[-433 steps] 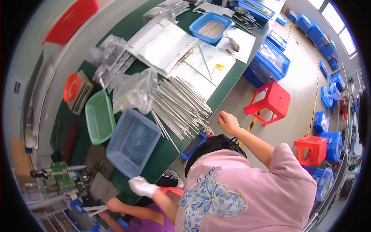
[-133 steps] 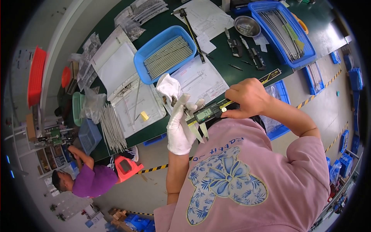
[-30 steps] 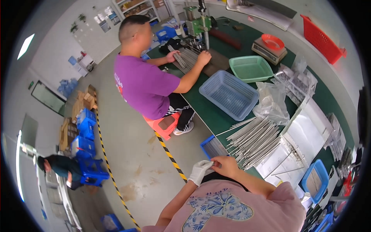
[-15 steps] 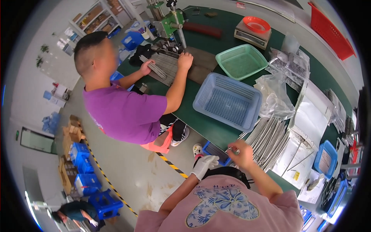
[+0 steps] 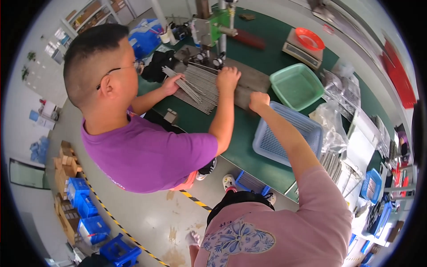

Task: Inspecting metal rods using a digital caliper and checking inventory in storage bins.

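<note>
The green worktop carries a blue-grey perforated basket, its near side crossed by the person's right forearm; beyond it sits a pale green tray. A smaller blue tray at the right holds thin pieces too small to make out, and a red dish rests on a scale. The main bundle of metal rods is partly covered by the person's arm and sleeve. Of the person's hands, the bare right hand is curled beside the basket, at the dark plate, well apart from the bundle; whether it grips anything cannot be told. The gloved left hand, low and blurred, has an unclear state.
</note>
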Tool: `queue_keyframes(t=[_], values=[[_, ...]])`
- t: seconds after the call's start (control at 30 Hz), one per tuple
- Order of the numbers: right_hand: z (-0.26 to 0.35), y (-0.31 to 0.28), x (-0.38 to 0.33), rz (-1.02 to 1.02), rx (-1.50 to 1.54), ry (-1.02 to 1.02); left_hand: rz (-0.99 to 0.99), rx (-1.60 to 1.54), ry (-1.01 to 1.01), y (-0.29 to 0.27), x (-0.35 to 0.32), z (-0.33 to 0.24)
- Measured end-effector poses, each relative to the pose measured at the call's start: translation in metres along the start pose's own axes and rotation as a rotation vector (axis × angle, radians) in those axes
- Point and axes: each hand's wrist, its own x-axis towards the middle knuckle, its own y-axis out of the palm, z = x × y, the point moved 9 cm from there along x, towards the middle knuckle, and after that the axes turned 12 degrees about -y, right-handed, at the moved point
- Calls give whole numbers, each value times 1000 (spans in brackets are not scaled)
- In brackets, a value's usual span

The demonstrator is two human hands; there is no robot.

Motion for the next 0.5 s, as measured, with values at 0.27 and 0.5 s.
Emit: queue_keyframes(t=[0.27, 0.5], values=[[4, 20, 15, 0, -48, 69, -17, 387, -9, -21, -27, 37], [129, -74, 28, -300, -67, -245, 91, -311, -167, -8, -91, -94]])
